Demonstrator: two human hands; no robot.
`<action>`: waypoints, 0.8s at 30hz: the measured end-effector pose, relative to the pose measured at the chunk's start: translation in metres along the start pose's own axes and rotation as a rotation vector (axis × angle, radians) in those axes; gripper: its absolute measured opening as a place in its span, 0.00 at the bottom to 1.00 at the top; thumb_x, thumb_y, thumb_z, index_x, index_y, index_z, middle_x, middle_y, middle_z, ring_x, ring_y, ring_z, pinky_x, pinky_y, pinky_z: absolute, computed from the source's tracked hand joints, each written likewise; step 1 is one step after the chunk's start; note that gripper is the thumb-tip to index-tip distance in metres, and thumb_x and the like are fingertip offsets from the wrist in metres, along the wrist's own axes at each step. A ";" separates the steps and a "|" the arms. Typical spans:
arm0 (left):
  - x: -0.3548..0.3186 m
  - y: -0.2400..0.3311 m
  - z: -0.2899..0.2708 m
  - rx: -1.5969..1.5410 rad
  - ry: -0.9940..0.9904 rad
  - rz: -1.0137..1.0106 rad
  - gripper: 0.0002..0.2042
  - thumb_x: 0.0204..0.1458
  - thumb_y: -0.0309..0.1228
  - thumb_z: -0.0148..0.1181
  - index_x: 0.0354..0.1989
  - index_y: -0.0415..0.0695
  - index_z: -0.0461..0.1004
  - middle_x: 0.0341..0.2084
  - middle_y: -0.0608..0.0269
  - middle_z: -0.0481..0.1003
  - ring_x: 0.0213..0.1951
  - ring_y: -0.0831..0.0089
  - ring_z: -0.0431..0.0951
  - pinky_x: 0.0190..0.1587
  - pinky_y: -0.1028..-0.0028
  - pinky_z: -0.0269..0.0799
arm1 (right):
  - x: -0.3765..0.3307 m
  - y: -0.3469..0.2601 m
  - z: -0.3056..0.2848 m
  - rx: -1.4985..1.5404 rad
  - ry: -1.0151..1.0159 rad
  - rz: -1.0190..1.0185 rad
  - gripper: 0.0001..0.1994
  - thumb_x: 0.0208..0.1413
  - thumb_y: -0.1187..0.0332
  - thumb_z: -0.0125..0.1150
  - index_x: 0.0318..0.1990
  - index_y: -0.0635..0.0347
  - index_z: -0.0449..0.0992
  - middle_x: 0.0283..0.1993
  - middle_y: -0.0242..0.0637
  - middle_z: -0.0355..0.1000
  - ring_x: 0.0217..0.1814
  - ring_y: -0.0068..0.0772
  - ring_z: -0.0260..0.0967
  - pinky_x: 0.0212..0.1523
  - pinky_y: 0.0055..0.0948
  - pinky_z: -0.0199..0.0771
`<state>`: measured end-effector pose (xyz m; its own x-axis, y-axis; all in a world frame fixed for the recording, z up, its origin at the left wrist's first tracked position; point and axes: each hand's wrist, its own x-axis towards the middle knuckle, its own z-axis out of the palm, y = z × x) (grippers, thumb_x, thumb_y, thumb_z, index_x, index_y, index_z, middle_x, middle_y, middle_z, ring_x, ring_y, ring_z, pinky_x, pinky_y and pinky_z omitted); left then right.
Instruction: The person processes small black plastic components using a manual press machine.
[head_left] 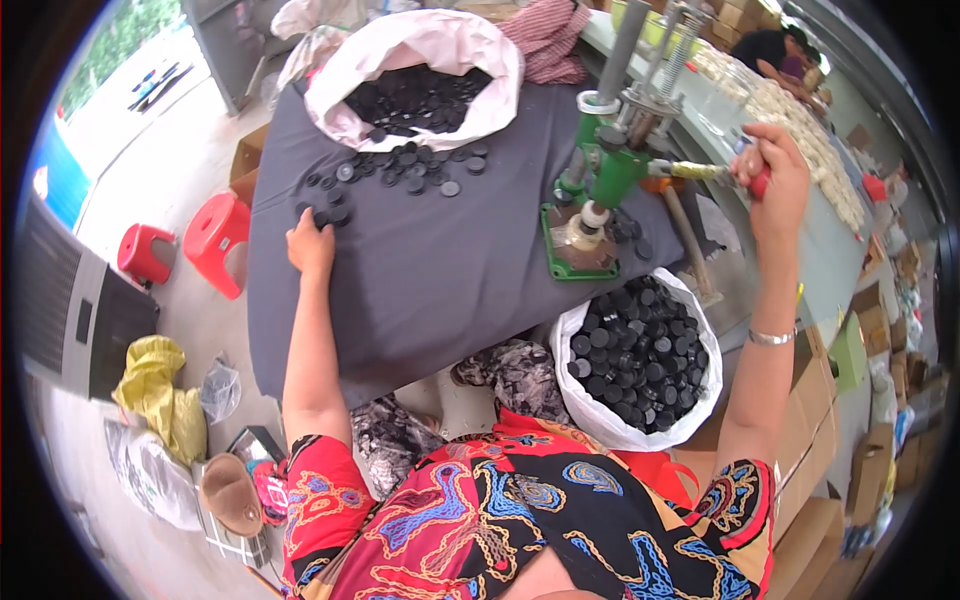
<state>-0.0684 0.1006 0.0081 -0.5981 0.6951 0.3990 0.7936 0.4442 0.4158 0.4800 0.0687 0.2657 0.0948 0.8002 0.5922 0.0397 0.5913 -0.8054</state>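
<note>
On the left side of the grey cloth-covered table [430,290], my left hand [312,246] has its fingertips closed around a small round black cap [320,218]. More loose black caps [410,170] are scattered just beyond it. My right hand [778,180] is raised at the right, wrapped round the red knob [759,182] of the lever on a green hand press [612,180]. A pale, dome-shaped fixture [584,234] sits on the press base under its ram. Several black caps [628,230] lie right beside the press.
An open pink-white sack [330,95] of black pieces stands at the table's back. A white sack [708,390] full of black caps is by my right side. Red stools [217,240] are at the left. Another person [770,55] sits at the long bench [850,235] at far right.
</note>
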 end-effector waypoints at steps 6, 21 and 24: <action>0.001 -0.010 0.011 -0.132 0.116 -0.042 0.23 0.44 0.36 0.64 0.52 0.50 0.73 0.35 0.51 0.77 0.41 0.55 0.77 0.43 0.59 0.73 | 0.005 0.001 0.001 0.054 -0.036 -0.003 0.12 0.56 0.76 0.42 0.39 0.70 0.74 0.19 0.31 0.63 0.18 0.22 0.60 0.28 0.27 0.69; -0.189 0.255 -0.006 -0.797 -0.367 0.661 0.34 0.37 0.25 0.68 0.58 0.43 0.62 0.34 0.51 0.75 0.39 0.52 0.74 0.42 0.60 0.71 | 0.002 0.001 0.005 0.063 -0.035 -0.020 0.12 0.57 0.76 0.42 0.39 0.71 0.74 0.19 0.32 0.64 0.18 0.22 0.60 0.29 0.27 0.69; -0.195 0.270 0.003 -0.712 -0.354 0.679 0.35 0.38 0.26 0.68 0.59 0.41 0.61 0.34 0.51 0.74 0.39 0.52 0.74 0.43 0.59 0.70 | 0.001 0.000 0.005 0.055 -0.010 -0.016 0.12 0.56 0.76 0.41 0.39 0.71 0.74 0.19 0.31 0.64 0.18 0.22 0.60 0.29 0.27 0.69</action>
<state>0.2629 0.0864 0.0396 0.1077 0.8509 0.5142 0.6326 -0.4577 0.6248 0.4753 0.0701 0.2661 0.0844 0.7915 0.6053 -0.0136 0.6084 -0.7935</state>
